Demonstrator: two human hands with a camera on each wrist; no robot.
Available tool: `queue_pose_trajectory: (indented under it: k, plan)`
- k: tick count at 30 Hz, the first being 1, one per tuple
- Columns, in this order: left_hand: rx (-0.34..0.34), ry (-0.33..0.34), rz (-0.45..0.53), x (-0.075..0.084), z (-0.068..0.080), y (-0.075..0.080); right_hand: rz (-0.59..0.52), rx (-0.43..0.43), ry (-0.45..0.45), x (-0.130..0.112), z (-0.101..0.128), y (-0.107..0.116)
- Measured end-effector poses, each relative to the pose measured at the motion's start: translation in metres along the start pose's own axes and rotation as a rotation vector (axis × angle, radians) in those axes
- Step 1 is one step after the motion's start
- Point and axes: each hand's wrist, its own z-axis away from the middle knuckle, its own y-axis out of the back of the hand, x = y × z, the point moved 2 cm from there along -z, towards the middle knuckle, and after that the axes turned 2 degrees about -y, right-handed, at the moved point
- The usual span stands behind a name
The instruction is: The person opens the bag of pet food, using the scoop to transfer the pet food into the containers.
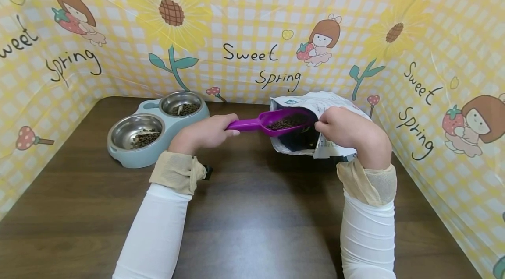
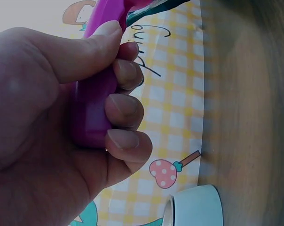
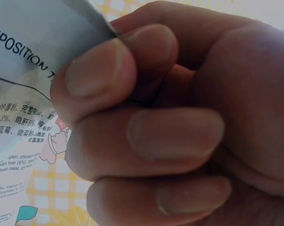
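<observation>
While the feeder (image 1: 158,132) sits off to the outer side of the left hand (image 1: 205,132), kibble lies in both of its steel bowls, the nearer bowl (image 1: 136,132) and the farther one (image 1: 182,104). The left hand is wrapped tight round the handle of the purple scoop (image 1: 276,121); the left wrist view shows the fingers (image 2: 125,110) curled over the handle with the thumb laid along the top. The scoop runs from that hand straight across to the right, level, its bowl loaded with kibble (image 1: 282,124) and sitting right at the mouth of the bag (image 1: 315,106). The bag lies on the table (image 1: 252,209) just under and beyond the right hand (image 1: 347,132), mouth facing the left hand. The right hand pinches the bag's edge, thumb pressed against a curled forefinger with the printed paper between them, as the right wrist view shows, the other fingers (image 3: 175,134) folded in below.
</observation>
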Motion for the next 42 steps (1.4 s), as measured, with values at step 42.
queue_pose_trajectory:
  k: [42]
  plan:
    - [0.058, 0.128, -0.068, -0.077, 0.096, 0.075, 0.002, -0.004, -0.008, 0.000, -0.002, 0.000]
